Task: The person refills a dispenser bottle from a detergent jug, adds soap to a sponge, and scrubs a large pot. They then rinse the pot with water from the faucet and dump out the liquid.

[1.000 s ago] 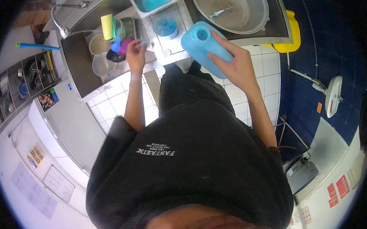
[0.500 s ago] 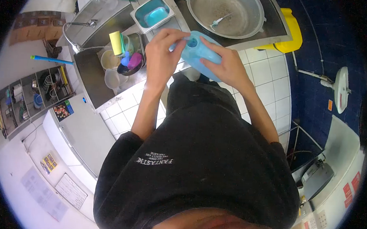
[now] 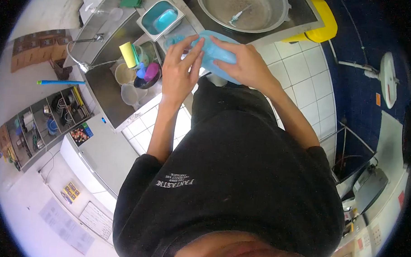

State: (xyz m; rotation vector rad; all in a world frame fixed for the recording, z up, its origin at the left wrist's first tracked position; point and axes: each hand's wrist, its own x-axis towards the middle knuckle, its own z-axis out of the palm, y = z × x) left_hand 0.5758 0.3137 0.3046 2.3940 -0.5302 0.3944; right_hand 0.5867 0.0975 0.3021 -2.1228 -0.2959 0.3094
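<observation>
A light blue plastic jug (image 3: 215,51) is tilted over the edge of the sink counter. My right hand (image 3: 250,66) is wrapped round it from the right, with the thumb and fingers on its side. Beside its left end is my left hand (image 3: 182,69), fingers stretched out and slightly apart, the fingertips at or against the jug. Whether a small cap sits among these fingers I cannot tell. Just past my left fingertips shows a small translucent blue item (image 3: 173,41), partly hidden and unclear in kind.
A steel pan (image 3: 148,24) of blue liquid with a blue block stands ahead on the counter. Right of it is a large metal pot (image 3: 205,10) with a white-and-green utensil inside. The sink (image 3: 102,91) holds bowls, a yellow sponge (image 3: 128,54) and cups. A yellow bin (image 3: 324,24) stands right.
The jug has tipped, so its round mouth no longer faces up into view. My left fingers have gone from a pinch near the mouth to stretched out. The view has shifted slightly.
</observation>
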